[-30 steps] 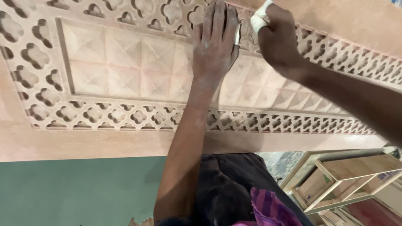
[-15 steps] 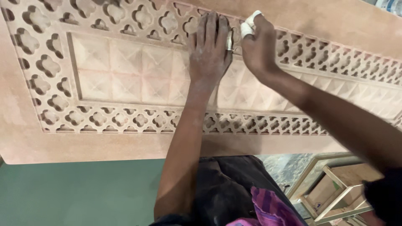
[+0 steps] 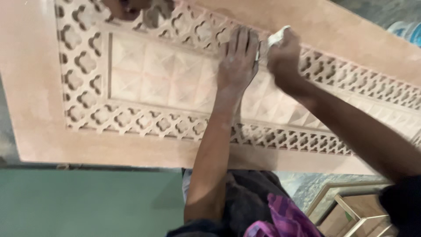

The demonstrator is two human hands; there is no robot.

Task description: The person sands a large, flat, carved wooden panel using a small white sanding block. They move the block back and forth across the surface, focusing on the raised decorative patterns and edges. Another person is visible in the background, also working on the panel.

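Note:
A large carved wooden panel (image 3: 39, 109) lies flat before me, pale pink-brown, with a fretwork border of clover-shaped cut-outs and a centre field of raised pyramid squares (image 3: 153, 74). My left hand (image 3: 239, 61) rests flat on the panel, fingers together, at the upper edge of the pyramid field. Right beside it my right hand (image 3: 285, 59) is closed on a small white folded piece of sandpaper or cloth (image 3: 277, 37), pressed against the fretwork border.
Below the panel's near edge lies a green surface (image 3: 87, 202). A wooden frame or shelf unit (image 3: 351, 210) stands at the lower right. At the top left, something dark (image 3: 127, 6) shows through the cut-outs. Something blue (image 3: 405, 30) sits at the top right.
The view has shifted so the panel's left end shows. Both hands stay side by side on the upper border, the right one still gripping the white piece.

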